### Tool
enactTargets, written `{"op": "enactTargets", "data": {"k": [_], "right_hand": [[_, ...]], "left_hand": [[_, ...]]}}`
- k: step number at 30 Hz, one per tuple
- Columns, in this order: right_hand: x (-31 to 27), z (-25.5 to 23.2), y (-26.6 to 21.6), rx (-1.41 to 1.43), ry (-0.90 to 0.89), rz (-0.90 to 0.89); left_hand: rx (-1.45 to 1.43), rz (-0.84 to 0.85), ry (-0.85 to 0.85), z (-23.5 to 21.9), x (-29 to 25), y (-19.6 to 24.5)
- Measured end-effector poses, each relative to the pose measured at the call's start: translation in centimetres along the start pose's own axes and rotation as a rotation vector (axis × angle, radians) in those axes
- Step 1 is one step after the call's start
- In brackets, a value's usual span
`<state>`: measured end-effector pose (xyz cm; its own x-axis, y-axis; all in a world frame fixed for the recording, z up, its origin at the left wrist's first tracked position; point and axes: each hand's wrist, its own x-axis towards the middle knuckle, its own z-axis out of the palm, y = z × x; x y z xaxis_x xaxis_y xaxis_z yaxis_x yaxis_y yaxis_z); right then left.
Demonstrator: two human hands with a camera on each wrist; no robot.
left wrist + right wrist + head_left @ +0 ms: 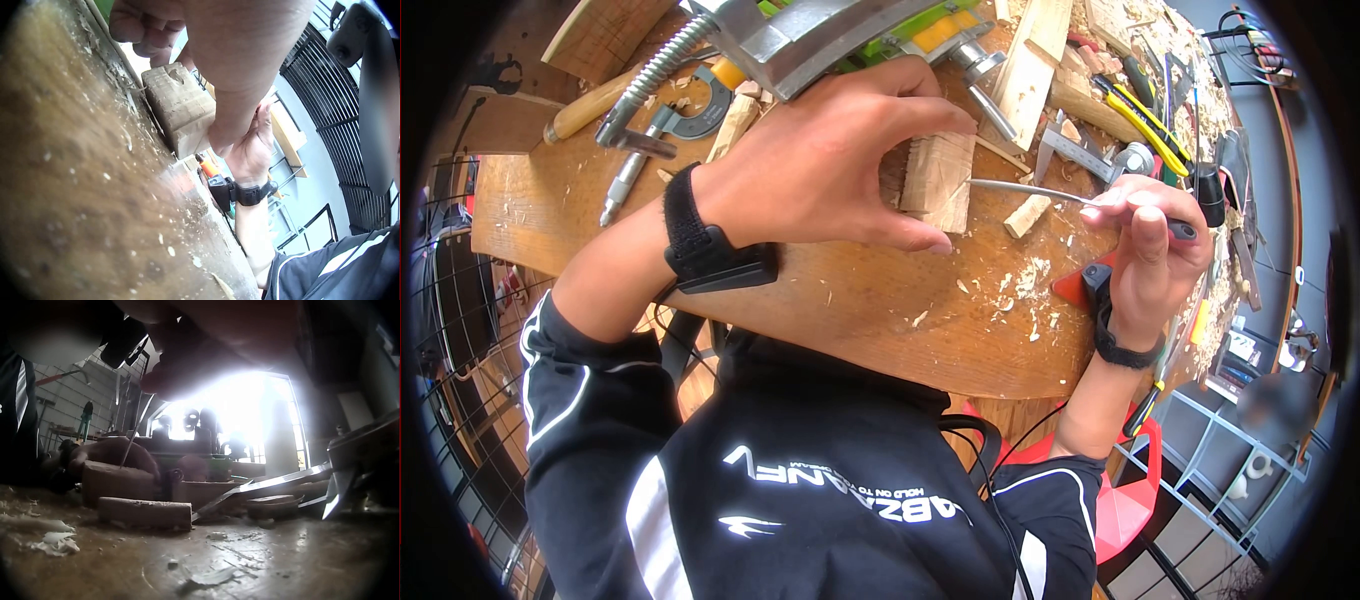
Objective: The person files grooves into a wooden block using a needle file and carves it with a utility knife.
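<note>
My left hand (830, 150) grips a pale wooden block (938, 175) on the workbench, its thumb at the near side and fingers at the far side. In the left wrist view the block (178, 109) shows a small hollow in its upper face. My right hand (1152, 245) holds a slim metal tool (1035, 188) with a dark handle, pinched among the fingers. The tool's tip meets the block's right part in the head view. In the right wrist view the thin shaft (134, 434) slants down to the block's top (119, 481).
A small wood offcut (1027, 215) and a caliper (1090, 150) lie by the block. A metal vise (790, 40) stands beyond my left hand, near a micrometer (640, 155). Yellow-handled pliers (1145, 125) lie at the far right. Shavings (1030, 280) litter the workbench (880, 330).
</note>
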<state>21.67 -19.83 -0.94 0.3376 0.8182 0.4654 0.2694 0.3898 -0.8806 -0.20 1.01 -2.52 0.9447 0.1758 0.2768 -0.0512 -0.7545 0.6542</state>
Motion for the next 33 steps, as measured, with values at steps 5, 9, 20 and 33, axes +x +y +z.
{"op": "enactTargets", "data": {"k": [5, 9, 20, 33], "right_hand": [[-0.1, -0.3, 0.0, -0.032, 0.049, 0.006], [-0.2, 0.1, -0.2, -0.009, 0.029, -0.04], [-0.5, 0.2, -0.7, 0.002, 0.01, 0.015], [-0.5, 0.2, -0.6, -0.064, 0.022, 0.005]], "left_hand": [[0.008, 0.018, 0.005, 0.1, 0.0, 0.0], [-0.02, 0.034, 0.003, 0.1, -0.1, -0.1], [-0.082, 0.084, -0.009, 0.0, 0.1, 0.0], [-0.107, 0.077, -0.025, 0.1, 0.0, 0.1]]}}
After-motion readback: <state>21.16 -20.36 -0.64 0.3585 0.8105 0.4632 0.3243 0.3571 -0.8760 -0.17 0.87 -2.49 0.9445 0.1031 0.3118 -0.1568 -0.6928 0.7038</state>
